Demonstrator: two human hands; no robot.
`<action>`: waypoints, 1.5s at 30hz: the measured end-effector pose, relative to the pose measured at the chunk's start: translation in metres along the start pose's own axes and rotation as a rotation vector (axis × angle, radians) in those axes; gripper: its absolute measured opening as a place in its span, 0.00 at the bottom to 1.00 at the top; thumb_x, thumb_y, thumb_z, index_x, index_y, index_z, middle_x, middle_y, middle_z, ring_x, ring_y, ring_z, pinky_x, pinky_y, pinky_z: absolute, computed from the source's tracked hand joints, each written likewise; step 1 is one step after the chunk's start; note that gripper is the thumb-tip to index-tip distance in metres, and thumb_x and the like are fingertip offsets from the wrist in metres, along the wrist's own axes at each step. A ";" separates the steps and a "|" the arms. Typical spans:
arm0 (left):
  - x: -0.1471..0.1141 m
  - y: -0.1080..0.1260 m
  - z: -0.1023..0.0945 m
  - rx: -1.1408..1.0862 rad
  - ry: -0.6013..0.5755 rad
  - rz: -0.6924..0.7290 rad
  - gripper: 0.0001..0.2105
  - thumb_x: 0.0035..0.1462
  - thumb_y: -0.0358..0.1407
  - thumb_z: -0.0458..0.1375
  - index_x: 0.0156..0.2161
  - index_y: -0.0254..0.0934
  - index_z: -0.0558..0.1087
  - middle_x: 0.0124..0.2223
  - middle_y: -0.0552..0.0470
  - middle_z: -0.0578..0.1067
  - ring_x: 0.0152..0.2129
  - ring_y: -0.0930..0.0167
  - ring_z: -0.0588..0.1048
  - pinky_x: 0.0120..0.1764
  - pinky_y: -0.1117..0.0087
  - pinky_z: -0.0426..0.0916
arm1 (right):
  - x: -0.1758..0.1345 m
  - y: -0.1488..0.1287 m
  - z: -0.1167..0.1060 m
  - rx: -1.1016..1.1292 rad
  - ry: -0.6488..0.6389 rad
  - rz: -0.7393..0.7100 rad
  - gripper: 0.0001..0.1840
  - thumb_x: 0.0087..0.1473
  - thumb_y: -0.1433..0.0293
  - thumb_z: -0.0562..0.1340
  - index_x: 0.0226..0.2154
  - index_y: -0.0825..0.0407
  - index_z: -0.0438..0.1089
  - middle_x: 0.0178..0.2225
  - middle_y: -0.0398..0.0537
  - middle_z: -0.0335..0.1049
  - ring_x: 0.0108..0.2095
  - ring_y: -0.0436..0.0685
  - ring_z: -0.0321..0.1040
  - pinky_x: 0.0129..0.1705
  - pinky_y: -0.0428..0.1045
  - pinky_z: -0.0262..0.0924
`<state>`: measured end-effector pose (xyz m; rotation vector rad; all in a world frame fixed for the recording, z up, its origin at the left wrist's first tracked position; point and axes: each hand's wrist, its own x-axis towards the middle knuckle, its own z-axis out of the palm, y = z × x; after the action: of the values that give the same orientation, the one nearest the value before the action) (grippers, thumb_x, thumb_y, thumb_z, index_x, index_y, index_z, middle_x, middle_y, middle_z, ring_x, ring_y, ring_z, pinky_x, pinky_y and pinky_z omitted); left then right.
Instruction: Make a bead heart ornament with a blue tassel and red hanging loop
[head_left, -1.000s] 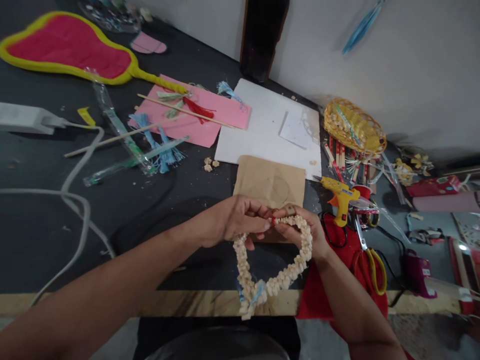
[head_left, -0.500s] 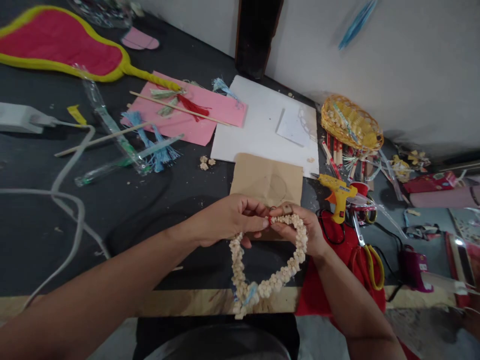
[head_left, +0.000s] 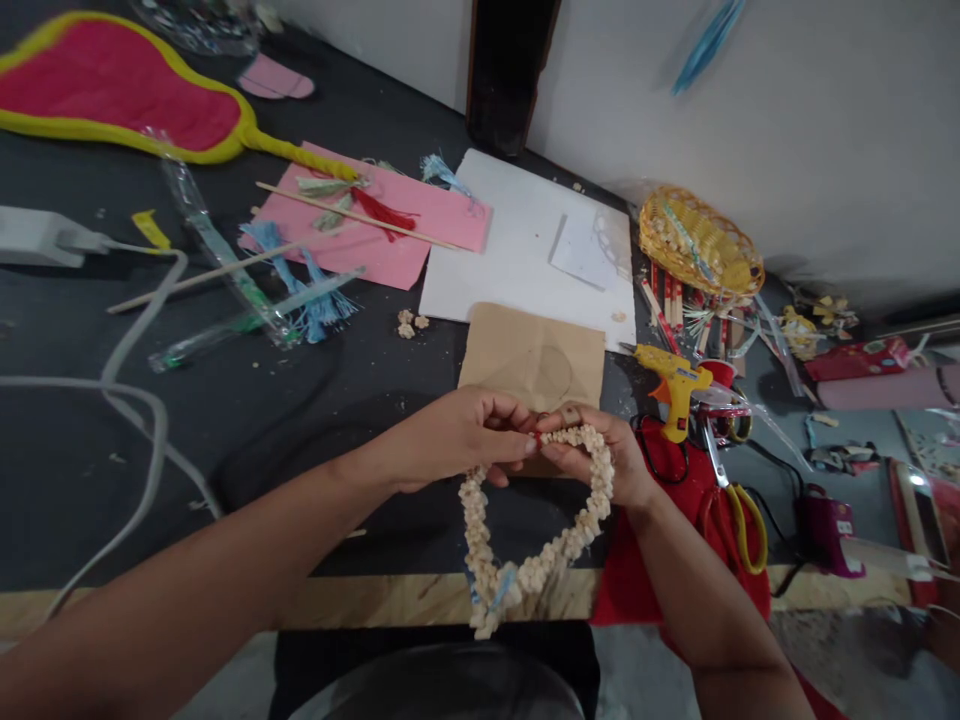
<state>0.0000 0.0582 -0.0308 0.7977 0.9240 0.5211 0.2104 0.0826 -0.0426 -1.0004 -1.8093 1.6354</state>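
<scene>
A garland of small cream-coloured flowers (head_left: 555, 560) hangs in a loop from both hands near the table's front edge. My left hand (head_left: 480, 435) pinches one end, close to a bit of red at the top. My right hand (head_left: 600, 450) is closed on the garland just beside it, thumb and fingers on the cream pieces. A light blue strand shows at the lower part of the loop. Behind the hands lies a brown cardboard piece (head_left: 532, 345) with a circle drawn on it, partly covered by the fingers.
A yellow glue gun (head_left: 679, 390), scissors (head_left: 746, 530) and red cloth (head_left: 637, 580) lie at right, below a wicker basket (head_left: 701, 245). White board (head_left: 510, 270), pink paper (head_left: 405, 255), blue tassels (head_left: 322, 310) and a white cable (head_left: 157, 430) spread across the back and left.
The view has shifted very slightly. Both hands keep their grip at the top of the garland, almost unmoved.
</scene>
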 end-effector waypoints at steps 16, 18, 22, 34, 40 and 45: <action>-0.001 0.001 0.000 -0.027 -0.032 -0.013 0.14 0.49 0.44 0.68 0.33 0.33 0.76 0.29 0.54 0.72 0.25 0.76 0.70 0.27 0.77 0.69 | -0.002 0.002 -0.005 -0.097 -0.021 -0.081 0.13 0.56 0.59 0.68 0.38 0.50 0.77 0.34 0.48 0.75 0.32 0.51 0.72 0.34 0.46 0.66; 0.000 0.000 -0.001 -0.016 -0.037 -0.004 0.15 0.49 0.44 0.68 0.34 0.34 0.76 0.30 0.54 0.73 0.26 0.76 0.71 0.28 0.76 0.70 | -0.001 0.002 -0.006 -0.116 -0.022 -0.114 0.12 0.57 0.60 0.67 0.38 0.50 0.77 0.34 0.48 0.76 0.33 0.51 0.73 0.35 0.46 0.67; 0.001 -0.001 -0.002 0.013 -0.044 0.004 0.14 0.49 0.44 0.68 0.35 0.34 0.76 0.31 0.54 0.73 0.27 0.76 0.71 0.29 0.76 0.70 | -0.001 0.002 -0.006 -0.134 -0.018 -0.142 0.11 0.57 0.61 0.67 0.39 0.51 0.77 0.34 0.49 0.77 0.33 0.52 0.74 0.36 0.46 0.67; -0.001 0.004 0.007 0.135 0.082 -0.010 0.13 0.48 0.41 0.64 0.34 0.33 0.74 0.29 0.54 0.74 0.25 0.75 0.71 0.27 0.75 0.71 | -0.002 0.003 -0.005 -0.092 -0.028 -0.120 0.13 0.56 0.62 0.69 0.42 0.50 0.77 0.37 0.50 0.78 0.35 0.52 0.75 0.37 0.46 0.69; -0.002 0.004 0.007 0.134 0.040 -0.014 0.11 0.48 0.40 0.63 0.33 0.34 0.73 0.27 0.56 0.72 0.23 0.76 0.70 0.27 0.74 0.72 | -0.006 0.003 -0.017 -0.076 -0.111 -0.140 0.22 0.53 0.65 0.71 0.51 0.49 0.72 0.40 0.50 0.76 0.39 0.53 0.76 0.41 0.46 0.71; -0.003 0.002 0.006 0.177 -0.030 -0.027 0.09 0.48 0.39 0.62 0.30 0.35 0.71 0.26 0.58 0.70 0.21 0.77 0.69 0.26 0.76 0.71 | -0.003 0.002 -0.023 -0.296 -0.049 -0.238 0.10 0.61 0.70 0.64 0.46 0.50 0.74 0.37 0.49 0.77 0.38 0.51 0.76 0.41 0.46 0.70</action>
<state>0.0041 0.0553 -0.0256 0.9492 0.9614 0.4069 0.2304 0.0940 -0.0407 -0.8300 -2.1557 1.2863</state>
